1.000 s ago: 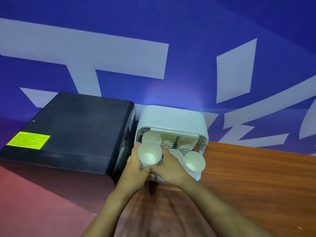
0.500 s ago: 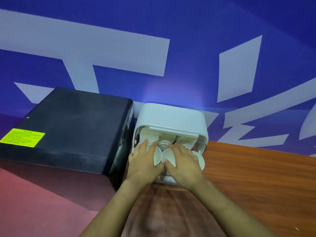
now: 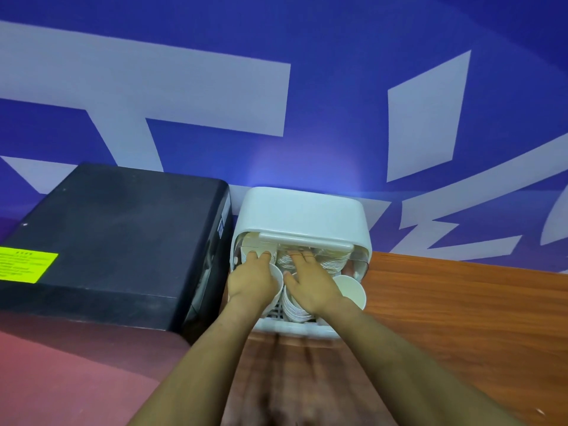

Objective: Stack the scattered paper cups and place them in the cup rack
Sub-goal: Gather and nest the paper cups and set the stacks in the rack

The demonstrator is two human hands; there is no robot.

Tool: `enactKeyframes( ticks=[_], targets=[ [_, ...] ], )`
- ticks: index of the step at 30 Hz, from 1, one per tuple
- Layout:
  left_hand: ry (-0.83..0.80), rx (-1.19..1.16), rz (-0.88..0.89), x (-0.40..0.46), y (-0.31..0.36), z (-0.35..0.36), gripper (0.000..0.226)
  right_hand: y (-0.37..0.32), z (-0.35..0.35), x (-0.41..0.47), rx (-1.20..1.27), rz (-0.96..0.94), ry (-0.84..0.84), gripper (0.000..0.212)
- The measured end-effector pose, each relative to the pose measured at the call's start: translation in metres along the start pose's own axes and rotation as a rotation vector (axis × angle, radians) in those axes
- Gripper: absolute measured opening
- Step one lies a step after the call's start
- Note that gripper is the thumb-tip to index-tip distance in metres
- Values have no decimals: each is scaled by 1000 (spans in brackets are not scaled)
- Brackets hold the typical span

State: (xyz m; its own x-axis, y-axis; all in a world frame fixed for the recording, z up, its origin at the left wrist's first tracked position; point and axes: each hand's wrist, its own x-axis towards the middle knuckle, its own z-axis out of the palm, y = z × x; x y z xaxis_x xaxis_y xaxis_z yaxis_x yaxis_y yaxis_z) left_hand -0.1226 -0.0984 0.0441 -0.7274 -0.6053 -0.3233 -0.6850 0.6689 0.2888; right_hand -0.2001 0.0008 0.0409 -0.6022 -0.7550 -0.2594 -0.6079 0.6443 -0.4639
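Setting: a refreshment corner of an office or public venue, as is suggested by a blue wall point(image 3: 338, 87) painted with large pale lettering. A wooden counter point(image 3: 461, 318) is set against it. A white cup rack point(image 3: 301, 216) filled with stacked paper cups point(image 3: 295, 305) is placed beside a black box-shaped appliance point(image 3: 123, 235) marked with a yellow label point(image 3: 24, 267).

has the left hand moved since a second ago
Yes. The left hand has gone forward into the white cup rack, fingers now on the inner cup stacks.
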Motion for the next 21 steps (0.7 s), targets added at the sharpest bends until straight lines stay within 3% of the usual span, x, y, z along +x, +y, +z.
enactKeyframes(
  ticks=[5,9,16,21],
  targets=[
    [45,72,21,11,-2,3,55,4,3,9,57,85,-45,31],
    [49,138,13,17,-1,1,44,6,6,15,125,142,30,30],
    [57,187,-9,19,8,-6,30,4,4,9,91,78,89,43],
    [91,99,66,-3,2,5,48,18,-5,-24,-61,-66,111,55]
  ],
)
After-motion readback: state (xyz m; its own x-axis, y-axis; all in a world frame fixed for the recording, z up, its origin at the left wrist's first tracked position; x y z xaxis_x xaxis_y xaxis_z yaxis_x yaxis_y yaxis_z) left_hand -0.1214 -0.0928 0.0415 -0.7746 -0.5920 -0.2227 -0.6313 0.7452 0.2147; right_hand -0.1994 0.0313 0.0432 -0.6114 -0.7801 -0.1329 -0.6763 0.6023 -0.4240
